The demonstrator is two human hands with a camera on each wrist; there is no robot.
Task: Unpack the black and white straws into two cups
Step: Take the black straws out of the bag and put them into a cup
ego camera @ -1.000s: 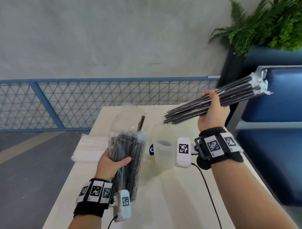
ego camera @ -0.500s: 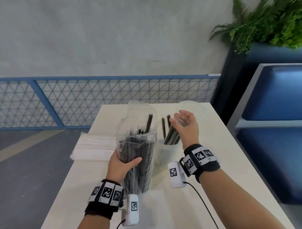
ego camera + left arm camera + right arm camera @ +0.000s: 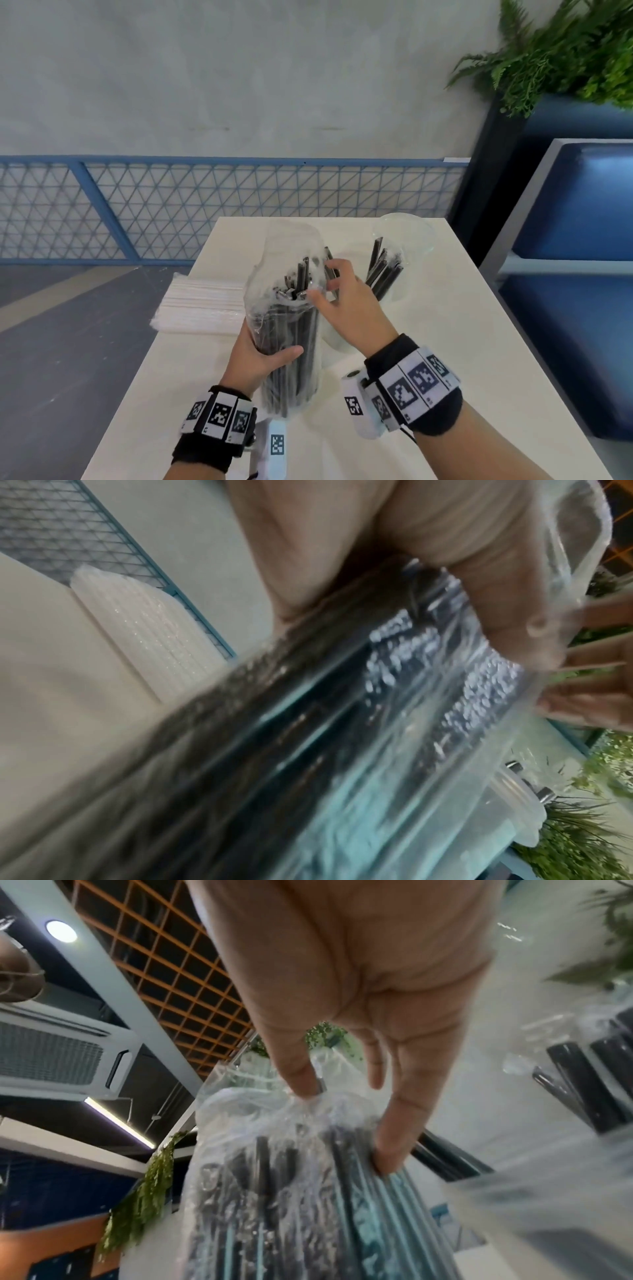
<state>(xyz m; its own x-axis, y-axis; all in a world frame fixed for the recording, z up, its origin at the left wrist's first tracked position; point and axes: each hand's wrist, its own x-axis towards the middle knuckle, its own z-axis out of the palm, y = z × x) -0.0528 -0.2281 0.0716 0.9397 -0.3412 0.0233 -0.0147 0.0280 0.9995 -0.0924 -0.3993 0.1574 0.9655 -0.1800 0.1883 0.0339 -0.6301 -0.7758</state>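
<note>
A clear plastic bag of black straws [image 3: 291,329] stands upright on the white table [image 3: 428,342]. My left hand [image 3: 270,356] grips its lower half, thumb in front; the left wrist view shows that thumb [image 3: 496,588] pressed on the bag [image 3: 342,723]. My right hand [image 3: 337,291] reaches to the bag's open top with fingers spread and fairly straight; in the right wrist view the thumb and a finger of this hand [image 3: 346,1118] touch the crinkled plastic [image 3: 291,1191]. Behind it, a translucent cup [image 3: 330,330] holds several black straws [image 3: 383,274]. A packet of white straws [image 3: 202,305] lies at the left.
A second, empty clear cup [image 3: 404,236] stands at the table's far right. A blue mesh railing [image 3: 205,205] runs behind the table. A blue bench [image 3: 575,240] and a planter with ferns [image 3: 565,51] stand at the right.
My right hand, which held a bundle of black straws high at the right, has let them go into the cup and moved left to the bag's top. The left hand kept hold of the bag.
</note>
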